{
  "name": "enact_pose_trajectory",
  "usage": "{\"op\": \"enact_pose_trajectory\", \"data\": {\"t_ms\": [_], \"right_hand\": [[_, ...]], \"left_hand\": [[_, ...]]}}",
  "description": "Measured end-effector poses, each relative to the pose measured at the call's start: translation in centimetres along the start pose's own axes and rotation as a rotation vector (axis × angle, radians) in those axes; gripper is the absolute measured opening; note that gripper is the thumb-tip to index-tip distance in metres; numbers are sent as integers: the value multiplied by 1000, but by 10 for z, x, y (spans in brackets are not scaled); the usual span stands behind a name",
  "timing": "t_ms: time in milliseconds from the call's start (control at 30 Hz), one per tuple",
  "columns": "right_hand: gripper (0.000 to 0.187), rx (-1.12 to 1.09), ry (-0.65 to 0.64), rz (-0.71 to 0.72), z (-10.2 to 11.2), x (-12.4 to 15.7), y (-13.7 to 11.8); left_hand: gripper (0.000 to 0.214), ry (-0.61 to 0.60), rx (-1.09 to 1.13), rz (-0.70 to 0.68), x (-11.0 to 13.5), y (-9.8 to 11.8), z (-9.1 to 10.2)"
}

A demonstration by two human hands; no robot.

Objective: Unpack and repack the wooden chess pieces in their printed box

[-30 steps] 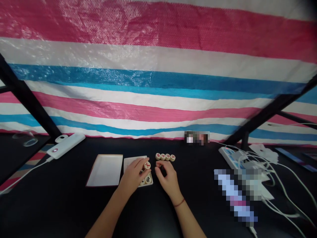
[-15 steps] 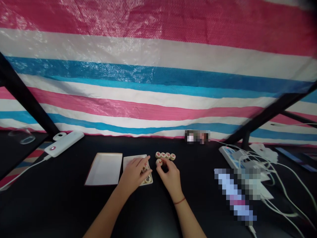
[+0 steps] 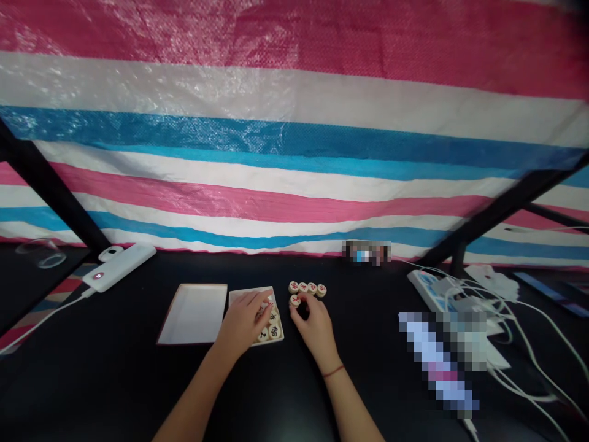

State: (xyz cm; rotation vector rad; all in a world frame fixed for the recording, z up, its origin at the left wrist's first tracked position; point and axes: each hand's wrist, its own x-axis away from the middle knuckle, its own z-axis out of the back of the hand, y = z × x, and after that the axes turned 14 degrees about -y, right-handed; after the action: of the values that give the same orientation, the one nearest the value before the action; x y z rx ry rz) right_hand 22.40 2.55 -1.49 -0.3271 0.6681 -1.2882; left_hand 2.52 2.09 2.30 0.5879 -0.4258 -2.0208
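- My right hand (image 3: pixel 318 323) grasps a red-marked disc (image 3: pixel 295 301) between thumb and fingers, just on my side of a row of four discs (image 3: pixel 303 287).
- My left hand (image 3: pixel 240 316) hangs over the open box (image 3: pixel 236 297) — whether those fingers grip anything, I cannot tell.
- Black-marked discs (image 3: pixel 274 332) lie inside, to the right.
- A shallow white tray (image 3: pixel 196 313) sits left of it on the worktop (image 3: pixel 271 399).

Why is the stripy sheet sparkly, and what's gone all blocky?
In the head view, light glints off the shiny, wrinkled striped sheet, mostly upper left; the black table has a faint sheen; pixel blocks cover a long pale shape on the right.
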Motion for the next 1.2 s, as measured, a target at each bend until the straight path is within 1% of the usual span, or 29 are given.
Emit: {"op": "enact_pose_trajectory", "data": {"t_ms": [100,333,467,600,833,967,1033,1133,1200], "right_hand": [[17,-1,-3,-6,-1,-1,1],[21,22,48,-27,-7,-4,3],[20,35,61,-18,-7,-4,3],[16,10,40,33,-4,-4,1],[16,-7,25,18,-4,-4,1],[17,-11,23,21,-3,-4,1],[21,-12,46,24,-1,-3,-1],[25,-32,120,27,4,-1,-7],[25,-74,104,38,7,2,-14]], "left_hand": [[30,-7,2,4,0,-1,1],[29,17,7,20,0,-4,5],[29,-1,10,47,0,-6,6],[30,2,12,65,1,-8,7],[30,-1,-4,67,1,-7,8],[29,19,-15,77,1,-11,10],[29,54,-26,102,0,-16,13],[26,127,-38,156,1,-25,19],[24,127,-63,193,2,-29,21]]}}
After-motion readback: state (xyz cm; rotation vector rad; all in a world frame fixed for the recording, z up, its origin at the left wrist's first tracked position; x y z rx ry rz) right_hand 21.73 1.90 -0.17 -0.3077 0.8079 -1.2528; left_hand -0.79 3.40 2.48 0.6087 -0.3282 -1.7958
